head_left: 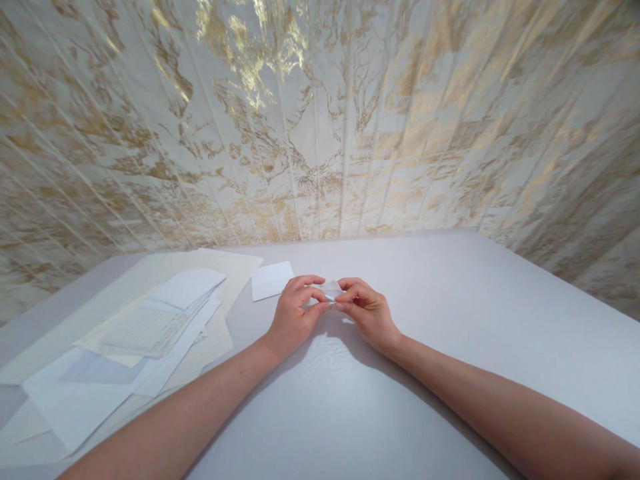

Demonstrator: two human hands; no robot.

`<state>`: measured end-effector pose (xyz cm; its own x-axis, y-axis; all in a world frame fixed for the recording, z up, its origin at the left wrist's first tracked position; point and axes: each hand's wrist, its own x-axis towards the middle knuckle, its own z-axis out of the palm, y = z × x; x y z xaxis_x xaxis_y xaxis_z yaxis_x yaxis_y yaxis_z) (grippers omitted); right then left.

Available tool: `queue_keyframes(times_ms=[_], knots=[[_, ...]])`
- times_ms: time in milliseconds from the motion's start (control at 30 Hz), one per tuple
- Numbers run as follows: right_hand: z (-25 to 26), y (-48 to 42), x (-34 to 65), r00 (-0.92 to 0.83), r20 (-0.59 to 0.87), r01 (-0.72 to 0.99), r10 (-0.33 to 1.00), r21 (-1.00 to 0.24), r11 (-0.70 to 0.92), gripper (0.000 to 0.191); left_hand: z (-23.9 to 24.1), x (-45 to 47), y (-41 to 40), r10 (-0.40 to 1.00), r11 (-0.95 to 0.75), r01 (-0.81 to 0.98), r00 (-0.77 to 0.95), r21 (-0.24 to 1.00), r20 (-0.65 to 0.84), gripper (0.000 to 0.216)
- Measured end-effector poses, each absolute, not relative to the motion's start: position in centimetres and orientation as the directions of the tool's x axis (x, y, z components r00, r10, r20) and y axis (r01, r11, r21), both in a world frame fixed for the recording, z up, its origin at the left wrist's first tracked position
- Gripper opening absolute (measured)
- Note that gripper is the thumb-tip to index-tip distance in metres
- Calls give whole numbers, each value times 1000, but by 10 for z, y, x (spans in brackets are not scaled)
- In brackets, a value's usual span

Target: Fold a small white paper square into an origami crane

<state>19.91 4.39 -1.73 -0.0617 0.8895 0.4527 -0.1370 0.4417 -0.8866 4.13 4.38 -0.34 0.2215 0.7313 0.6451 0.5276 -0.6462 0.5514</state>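
A small folded piece of white paper (331,289) is held between my two hands, a little above the white table. My left hand (300,310) pinches its left side with thumb and fingertips. On the right side, the thumb and fingers of my right hand (369,312) close on the same paper. The thumbs almost meet at its near edge. My fingers cover much of it, so its full folded shape is hidden. Just behind my left hand lies a flat white square of paper (270,280).
To the left spreads a loose pile of papers: large cream sheets (235,262), a sheet with rows of writing (150,331) and white sheets (75,400). Beyond the far edge of the table (450,280) hangs a white covering with gold patterns (320,133).
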Motion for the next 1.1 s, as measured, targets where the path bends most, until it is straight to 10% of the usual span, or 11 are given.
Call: queue_keyframes(times_ms=[1100], knots=[[-18,42,198,-65,522,47,850,-849,526,9,-4,38,42,558,-705,680,358,201,748,11]])
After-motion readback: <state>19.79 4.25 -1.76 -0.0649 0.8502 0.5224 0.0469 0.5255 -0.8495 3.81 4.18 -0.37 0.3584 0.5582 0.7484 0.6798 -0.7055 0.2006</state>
